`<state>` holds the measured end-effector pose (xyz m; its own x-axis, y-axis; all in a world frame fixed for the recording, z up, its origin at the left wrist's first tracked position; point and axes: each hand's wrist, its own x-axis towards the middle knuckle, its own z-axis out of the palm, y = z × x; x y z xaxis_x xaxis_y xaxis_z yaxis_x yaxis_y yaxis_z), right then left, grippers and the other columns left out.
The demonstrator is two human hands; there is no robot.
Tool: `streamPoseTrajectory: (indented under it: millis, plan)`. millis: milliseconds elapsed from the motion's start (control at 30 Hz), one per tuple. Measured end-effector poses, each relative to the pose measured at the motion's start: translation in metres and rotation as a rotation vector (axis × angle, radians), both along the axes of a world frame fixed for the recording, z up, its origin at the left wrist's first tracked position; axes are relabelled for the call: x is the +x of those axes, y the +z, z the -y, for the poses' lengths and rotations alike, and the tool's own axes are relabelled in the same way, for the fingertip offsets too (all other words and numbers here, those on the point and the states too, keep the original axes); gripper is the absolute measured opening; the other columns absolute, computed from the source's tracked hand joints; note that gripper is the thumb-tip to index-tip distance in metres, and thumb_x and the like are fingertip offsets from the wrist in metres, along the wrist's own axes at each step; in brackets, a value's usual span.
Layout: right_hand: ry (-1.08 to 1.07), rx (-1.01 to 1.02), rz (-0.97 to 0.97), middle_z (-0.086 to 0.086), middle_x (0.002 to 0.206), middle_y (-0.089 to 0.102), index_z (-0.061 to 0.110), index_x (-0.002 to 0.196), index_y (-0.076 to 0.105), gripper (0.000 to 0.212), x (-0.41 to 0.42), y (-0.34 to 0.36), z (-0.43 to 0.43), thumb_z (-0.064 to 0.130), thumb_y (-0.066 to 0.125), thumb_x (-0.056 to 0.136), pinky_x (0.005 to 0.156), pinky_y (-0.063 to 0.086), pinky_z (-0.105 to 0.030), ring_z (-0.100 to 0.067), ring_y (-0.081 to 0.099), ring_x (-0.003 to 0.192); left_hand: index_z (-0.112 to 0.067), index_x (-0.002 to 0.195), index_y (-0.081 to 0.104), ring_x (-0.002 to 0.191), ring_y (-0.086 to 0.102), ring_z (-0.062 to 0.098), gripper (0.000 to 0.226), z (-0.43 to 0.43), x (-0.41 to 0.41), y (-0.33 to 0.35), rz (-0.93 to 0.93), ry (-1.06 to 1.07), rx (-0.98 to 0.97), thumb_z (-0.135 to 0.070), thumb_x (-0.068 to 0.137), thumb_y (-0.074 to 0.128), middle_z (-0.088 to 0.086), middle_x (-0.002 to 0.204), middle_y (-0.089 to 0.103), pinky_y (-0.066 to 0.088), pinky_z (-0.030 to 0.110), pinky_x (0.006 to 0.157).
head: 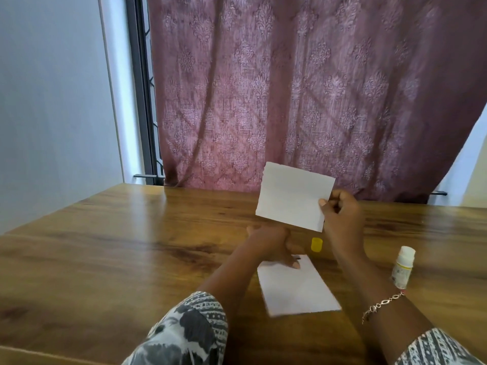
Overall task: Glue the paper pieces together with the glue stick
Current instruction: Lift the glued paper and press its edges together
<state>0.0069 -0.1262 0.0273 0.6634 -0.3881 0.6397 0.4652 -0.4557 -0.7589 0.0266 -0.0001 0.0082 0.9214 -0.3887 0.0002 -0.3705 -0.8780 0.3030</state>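
A mauve curtain (290, 88) with a damask pattern fills the far side, with a pale wall (52, 101) and a dark window frame (139, 88) to its left. Below it the wooden table (105, 246) spreads across the view.

Two white paper pieces are in play, both blank, with no writing visible. The raised paper (292, 196) is held up in the air above the far half of the table, its face turned to the person. Its long axis runs left to right and dips toward the right, and its top edge is slightly ragged. The right hand (342, 217) pinches its right edge between the thumb and curled fingers. The flat paper (295, 288) lies on the table nearer the person, with its long axis running far to near and drifting right. The left hand (271, 246) grips nothing; its fingertips press on the far left corner of this sheet.

Both forearms come out of black and white patterned sleeves (189, 330).

The glue stick (402, 267) is on the table to the right of the right forearm, well apart from both hands. It is uncapped, with its white end pointing far. Its label shows yellow marks too blurred to read. Whether it stands or lies cannot be told.

A bracelet (382, 304) circles the right wrist. The yellow cap (316, 244) sits on the table between the hands, just beyond the flat paper.
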Motion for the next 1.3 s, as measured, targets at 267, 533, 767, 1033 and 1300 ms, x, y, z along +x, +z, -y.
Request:
streamPoseTrajectory:
  millis: [267,533,767,1033,1300]
  plan:
    - [0.013,0.050,-0.050,-0.010,0.085,0.061,0.006,0.090,0.058,0.006,0.002,-0.001,0.002,0.009,0.056,0.086,0.070,0.046,-0.035,-0.024,0.056,0.081,0.001,0.101,0.060,0.085,0.050,0.020,0.037,-0.009,-0.004,-0.006,-0.025,0.054,-0.188,-0.025,0.078,0.070,0.008,0.090,0.055,0.039,0.029,0.073]
    - [0.018,0.091,-0.094,-0.015,0.089,0.064,0.005,0.091,0.060,0.007,0.003,-0.002,0.005,0.008,0.057,0.085,0.079,0.052,-0.048,-0.029,0.059,0.084,-0.007,0.110,0.055,0.104,0.058,0.028,0.046,-0.001,0.001,-0.016,-0.027,0.238,-0.126,-0.031,0.075,0.072,0.011,0.111,0.062,0.047,0.043,0.094]
    - [0.050,0.131,-0.132,-0.010,0.086,0.064,0.011,0.084,0.058,0.003,0.003,-0.003,0.005,0.008,0.057,0.085,0.081,0.051,-0.049,-0.030,0.060,0.087,-0.012,0.109,0.057,0.104,0.057,0.024,0.041,0.000,-0.002,-0.021,-0.047,0.311,-0.218,-0.029,0.075,0.073,0.005,0.109,0.065,0.045,0.044,0.095]
    - [0.134,0.157,-0.108,-0.009,0.084,0.065,0.015,0.082,0.059,0.007,-0.001,-0.002,0.004,0.011,0.056,0.086,0.080,0.052,-0.048,-0.029,0.062,0.085,-0.002,0.083,0.060,0.097,0.063,0.032,0.014,-0.025,-0.013,-0.006,-0.143,0.364,-0.801,-0.003,0.074,0.071,0.013,0.087,0.065,0.051,0.037,0.078]
    - [0.422,0.450,-0.169,-0.008,0.082,0.064,0.007,0.079,0.063,0.009,-0.012,0.007,-0.002,0.002,0.057,0.084,0.065,0.050,-0.030,-0.019,0.060,0.077,-0.004,0.070,0.065,0.053,0.059,0.015,0.023,-0.055,-0.015,0.014,-0.002,0.377,-1.380,0.007,0.084,0.051,0.007,0.063,0.066,0.047,0.022,0.046]
